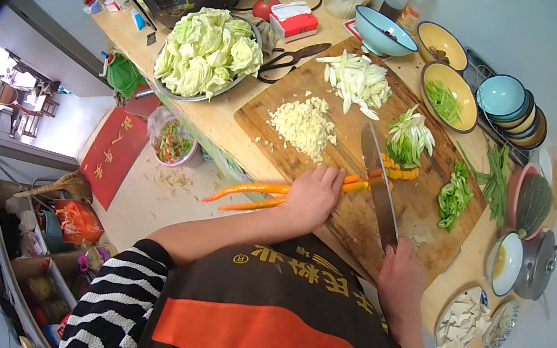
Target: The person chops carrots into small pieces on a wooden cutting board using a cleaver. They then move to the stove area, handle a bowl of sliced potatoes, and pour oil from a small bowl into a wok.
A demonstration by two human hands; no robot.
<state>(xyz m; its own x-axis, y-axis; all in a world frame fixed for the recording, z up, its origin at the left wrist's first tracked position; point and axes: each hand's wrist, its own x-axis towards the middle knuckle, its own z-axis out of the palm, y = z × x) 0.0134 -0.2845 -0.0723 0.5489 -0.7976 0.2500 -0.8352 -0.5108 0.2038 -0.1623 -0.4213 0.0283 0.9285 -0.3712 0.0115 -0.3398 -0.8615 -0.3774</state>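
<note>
My left hand (311,194) presses two long orange chili peppers (253,187) onto the wooden cutting board (281,93), their tapered ends sticking out past its near edge. In my right hand (400,276) is the handle of a kitchen knife (382,203), its blade lying across the peppers just beyond my left fingers. Cut orange pepper pieces (404,173) lie on the far side of the blade. Around them on the board are chopped garlic (304,127), sliced white scallion (359,83), a pile of pale green-and-white slices (411,136) and sliced green pepper (455,197).
A basin of torn cabbage (210,55) and black scissors (295,61) sit left of the board. Behind it stand a blue bowl (384,33) and yellow bowls (450,95). Rightward are a green squash (534,199), a pot (539,265) and a plate of white slices (459,320).
</note>
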